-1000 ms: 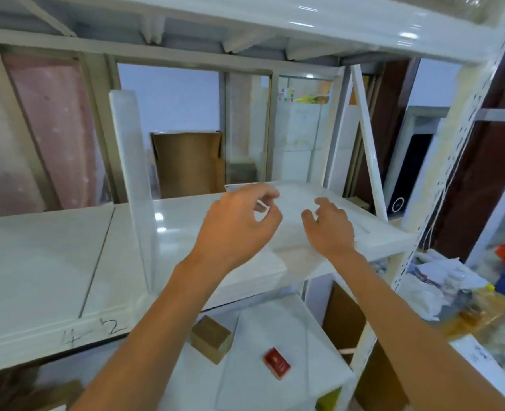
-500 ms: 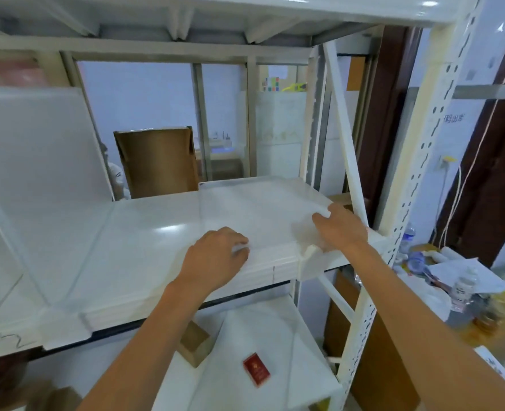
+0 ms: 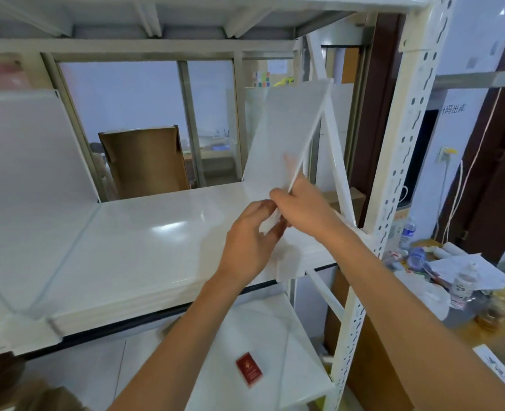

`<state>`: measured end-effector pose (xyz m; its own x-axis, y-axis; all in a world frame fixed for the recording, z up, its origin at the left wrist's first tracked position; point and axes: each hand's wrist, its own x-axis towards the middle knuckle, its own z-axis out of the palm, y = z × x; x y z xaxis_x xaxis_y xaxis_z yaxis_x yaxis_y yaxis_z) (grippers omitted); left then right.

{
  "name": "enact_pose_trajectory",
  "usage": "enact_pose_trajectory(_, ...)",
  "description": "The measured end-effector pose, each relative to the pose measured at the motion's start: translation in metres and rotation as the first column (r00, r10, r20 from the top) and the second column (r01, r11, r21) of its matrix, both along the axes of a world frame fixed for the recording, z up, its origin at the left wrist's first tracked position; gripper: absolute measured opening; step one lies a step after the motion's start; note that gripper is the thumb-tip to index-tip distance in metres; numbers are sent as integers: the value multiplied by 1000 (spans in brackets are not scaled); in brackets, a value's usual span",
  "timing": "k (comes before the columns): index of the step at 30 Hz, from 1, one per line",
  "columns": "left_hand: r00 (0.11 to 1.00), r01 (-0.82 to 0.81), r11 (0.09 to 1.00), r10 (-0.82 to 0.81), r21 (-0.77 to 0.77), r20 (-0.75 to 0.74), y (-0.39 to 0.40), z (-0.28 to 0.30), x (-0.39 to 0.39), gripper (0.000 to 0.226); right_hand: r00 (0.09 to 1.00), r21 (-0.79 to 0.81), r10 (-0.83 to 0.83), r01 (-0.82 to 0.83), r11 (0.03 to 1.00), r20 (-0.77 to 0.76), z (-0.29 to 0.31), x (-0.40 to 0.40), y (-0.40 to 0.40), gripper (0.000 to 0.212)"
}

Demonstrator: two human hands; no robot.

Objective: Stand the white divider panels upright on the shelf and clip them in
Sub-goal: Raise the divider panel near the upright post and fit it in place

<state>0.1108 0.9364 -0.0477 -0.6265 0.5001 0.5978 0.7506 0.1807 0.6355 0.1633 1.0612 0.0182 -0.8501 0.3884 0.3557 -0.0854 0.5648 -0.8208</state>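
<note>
Here, the step in hand looks like raising a panel (image 3: pixel 283 134) at the right end of the shelf (image 3: pixel 156 232). The panel is tilted, top leaning right toward the diagonal brace (image 3: pixel 334 137), not yet upright; its lower near corner sits between the two hands, above the shelf's front right part. Left hand (image 3: pixel 249 241) pinches the lower edge from the left, fingers curled round it. Right hand (image 3: pixel 301 206) grips the same near edge from the right, one fingertip showing through or past the panel face. Both hands grasping, neither free. Whether the far bottom edge touches the shelf I cannot tell; it seems to rest near the back. Another panel (image 3: pixel 29 179) stands at the left end, seemingly seated already, with what may be a clip at its front foot, blurred. A cardboard box (image 3: pixel 144 158) shows behind the shelf; a small red card (image 3: pixel 248 371) lies on the lower shelf. Next move, by my reading: swing the top left until the panel is vertical, keep the bottom edge square to the shelf front, then press its front foot onto the shelf lip to clip. Risk: thin sheet may flex or slide while tipped.
</note>
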Motion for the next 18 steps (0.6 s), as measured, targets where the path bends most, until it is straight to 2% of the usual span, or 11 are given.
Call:
enact_pose_trajectory(2, 998, 53, 997, -55, 61, 34, 7, 4, 8, 38, 998, 101, -54, 56, 993, -21, 1, 4, 4, 64)
enact_pose_trajectory(5, 992, 118, 991, -121, 60, 48, 9, 4, 11, 38, 998, 148, -60, 64, 987, -30, 5, 11, 10, 61)
enact_pose_trajectory(18, 992, 95, 993, -100, 65, 76, 12, 0, 0, 44, 993, 222, -119, 117, 968, -3, 15, 6, -3, 55)
